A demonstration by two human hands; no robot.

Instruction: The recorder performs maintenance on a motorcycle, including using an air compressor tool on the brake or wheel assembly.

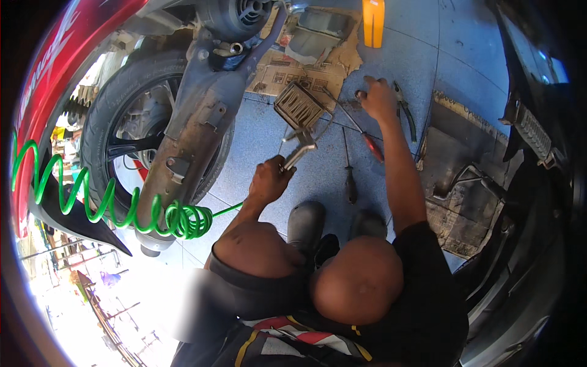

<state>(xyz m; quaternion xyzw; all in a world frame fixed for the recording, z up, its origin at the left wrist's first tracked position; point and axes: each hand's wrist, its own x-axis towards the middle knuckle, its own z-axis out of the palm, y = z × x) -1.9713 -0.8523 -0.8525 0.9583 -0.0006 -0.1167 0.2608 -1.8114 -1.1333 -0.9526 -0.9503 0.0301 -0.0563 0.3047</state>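
My left hand [269, 180] is wrapped round a metal air blow gun [300, 148], and a green coiled hose [189, 221] leads toward that wrist. Just beyond the gun's tip lies a dirty rectangular part with ridges [299, 107], perhaps a filter. My right hand [378, 100] is stretched forward over the tiles with its fingers curled; what they hold, if anything, is too small to make out. To its right are pliers with green handles [408, 118]. Below it lies a red-handled screwdriver [371, 147]. A dark-handled screwdriver [350, 183] lies nearer my feet.
At left stands a motorbike with its rear wheel [101, 128] and exhaust [177, 153]. Flattened cardboard [275, 78] and a yellow object [373, 24] lie ahead. Dirty cardboard [452, 214] with a bent metal tool [460, 177] lies at right, beside another dark vehicle [538, 263].
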